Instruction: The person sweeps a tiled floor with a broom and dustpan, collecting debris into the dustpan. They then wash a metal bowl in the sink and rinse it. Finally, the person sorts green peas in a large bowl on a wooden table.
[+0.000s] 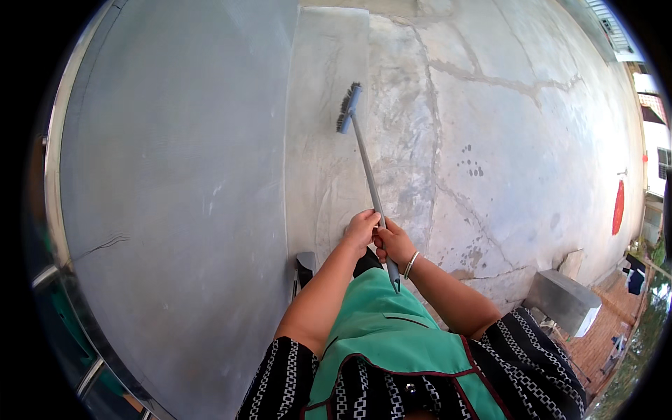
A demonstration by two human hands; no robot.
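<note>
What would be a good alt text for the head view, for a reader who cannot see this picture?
Seen from above, a person's left hand and right hand both grip the grey handle of a long broom, whose brush head rests on a pale concrete step. Cracked, stained concrete ground spreads to the right, and a grey block lies at lower right.

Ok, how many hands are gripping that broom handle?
2. The left hand grips the grey handle higher up; the right hand, with a bracelet at the wrist, grips just below it, touching the left.
</note>
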